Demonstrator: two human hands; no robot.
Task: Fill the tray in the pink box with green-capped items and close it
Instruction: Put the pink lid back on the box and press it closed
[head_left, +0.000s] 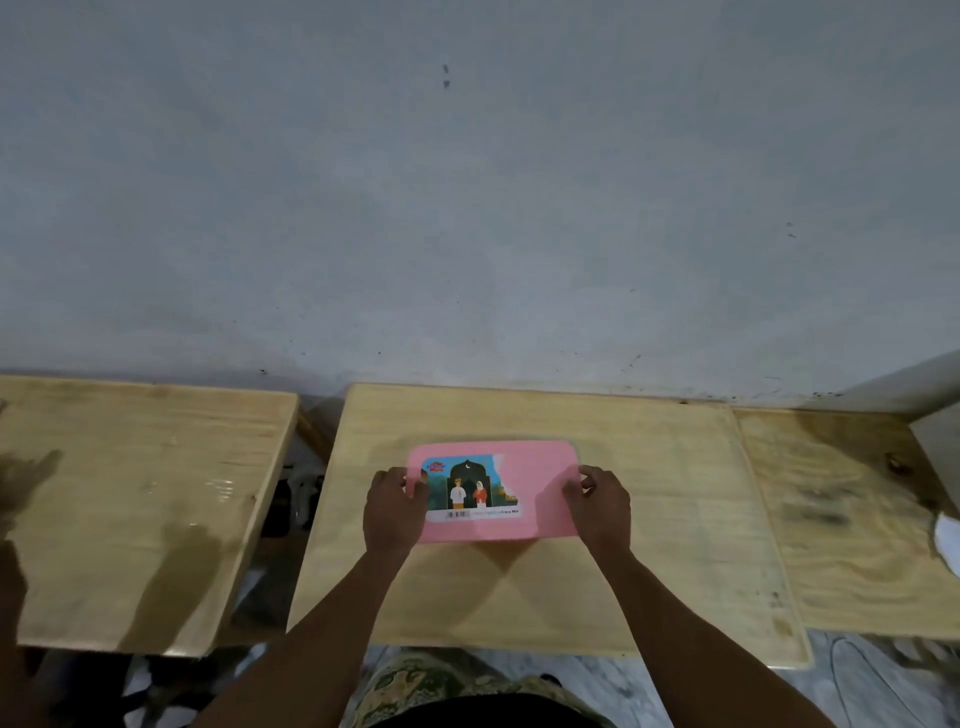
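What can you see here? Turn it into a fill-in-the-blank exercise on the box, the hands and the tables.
1. The colour of the closed box is ____.
2. The left hand and the right hand each have a grip on one ____ of the box.
3. The box rests on the ____ of the three wooden tables.
4. The picture sticker on the lid is torn along its ____ edge.

Missing words: pink; end; middle; right

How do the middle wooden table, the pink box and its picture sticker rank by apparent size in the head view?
1. middle wooden table
2. pink box
3. picture sticker
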